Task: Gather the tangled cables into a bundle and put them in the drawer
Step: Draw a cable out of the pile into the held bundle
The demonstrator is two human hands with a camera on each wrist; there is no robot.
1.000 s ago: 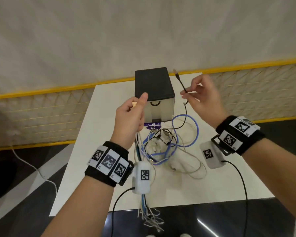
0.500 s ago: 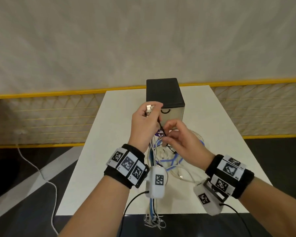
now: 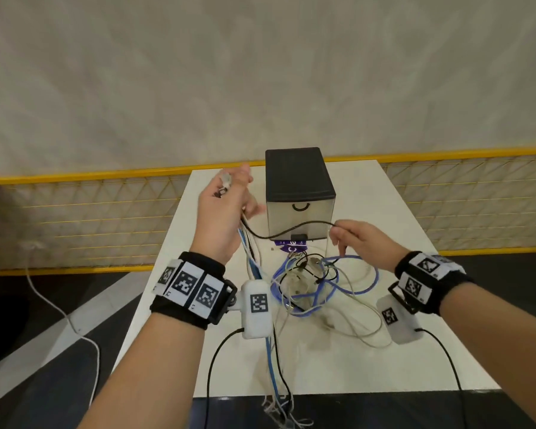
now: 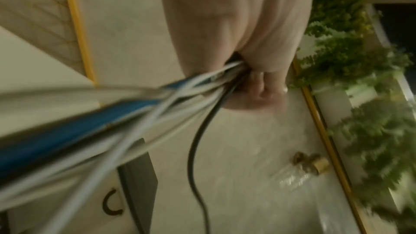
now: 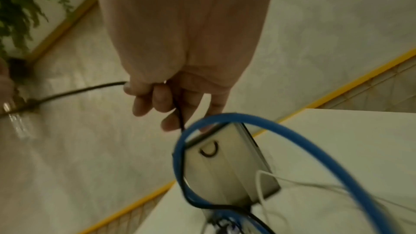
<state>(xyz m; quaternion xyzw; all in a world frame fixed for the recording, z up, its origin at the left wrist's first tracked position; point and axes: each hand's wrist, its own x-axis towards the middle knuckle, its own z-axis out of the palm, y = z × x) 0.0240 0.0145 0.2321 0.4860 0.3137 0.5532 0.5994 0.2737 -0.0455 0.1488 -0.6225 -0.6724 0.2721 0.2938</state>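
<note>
Head view: left hand (image 3: 222, 218) grips some cables (image 3: 251, 258). Right hand (image 3: 358, 243) pinches a black cable (image 3: 291, 230). Most cables lie tangled on the table (image 3: 384, 351), at 6 o'clock from the closed drawer (image 3: 299, 216). Much work is left.

Left hand (image 4: 238, 24) grip hides the cable ends (image 4: 234, 70). Cables (image 3: 279, 397) run past the worktop (image 3: 353, 360) edge and out of frame. Both wrist views are blurred.
</note>
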